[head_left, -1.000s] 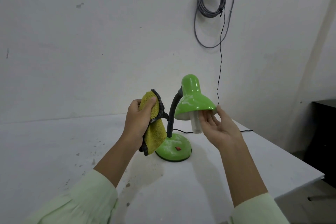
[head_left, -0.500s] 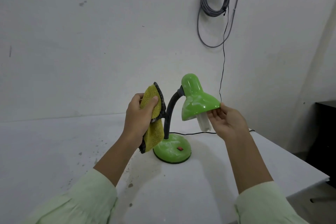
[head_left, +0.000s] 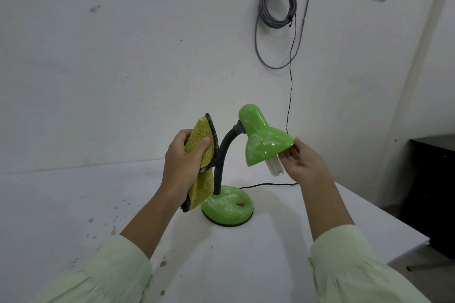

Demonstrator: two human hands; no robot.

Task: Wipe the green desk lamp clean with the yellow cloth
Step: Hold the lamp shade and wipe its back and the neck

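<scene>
Wiping is looking unfinished, as pale smears are showing on the lamp (head_left: 263, 140) standing near the desk's (head_left: 73, 204) far edge, while the left hand (head_left: 182, 165) is gripping the cloth (head_left: 199, 133) just beside its neck and the right hand (head_left: 302, 165) is pinching the shade's rim.

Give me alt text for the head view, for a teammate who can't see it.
A person's left hand grips a yellow cloth beside the dark neck of a green desk lamp, while the right hand holds the rim of its tilted shade. The lamp stands on a white table.
</scene>
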